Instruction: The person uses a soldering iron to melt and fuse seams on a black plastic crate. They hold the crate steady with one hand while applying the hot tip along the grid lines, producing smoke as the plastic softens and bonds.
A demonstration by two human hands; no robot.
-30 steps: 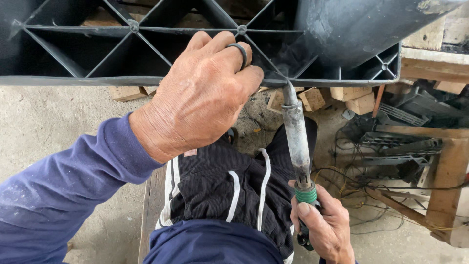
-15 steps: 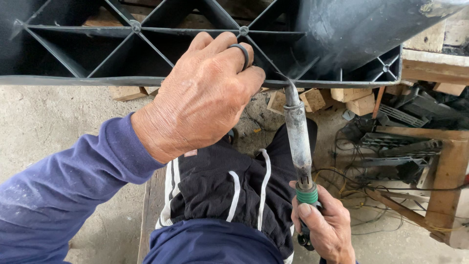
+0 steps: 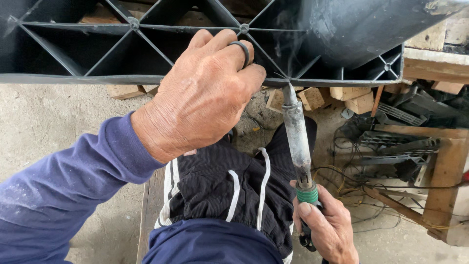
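The left hand (image 3: 205, 93), coming out of a blue long sleeve (image 3: 58, 190), rests knuckles-up on the lower edge of a large black ribbed plastic panel (image 3: 97, 49), its fingers curled over that edge and closed on it. A dark ring (image 3: 243, 49) sits on one finger. Behind the fingers the panel shows triangular cells formed by thin crossing ribs; farther right its surface turns smooth and curved.

Below this hand lies the person's knee in black trousers with white stripes (image 3: 229, 190), and under that the grey concrete floor (image 3: 44, 122).

Just right of the left hand's fingertips, the tip of a long grey metal soldering iron with a green collar (image 3: 298, 142) touches the panel's lower edge; a thin wisp of smoke rises from that spot. The iron slants down and slightly right to the right hand (image 3: 327, 230), which is wrapped tightly around its dark handle just below the green collar, thumb lying along the top.

Above and right of the right hand, pale wooden blocks (image 3: 342, 98) lie on the floor under the panel. Farther right are tangled thin wires (image 3: 361, 190), black plastic pieces (image 3: 400, 142) and a brown wooden frame (image 3: 444, 171).
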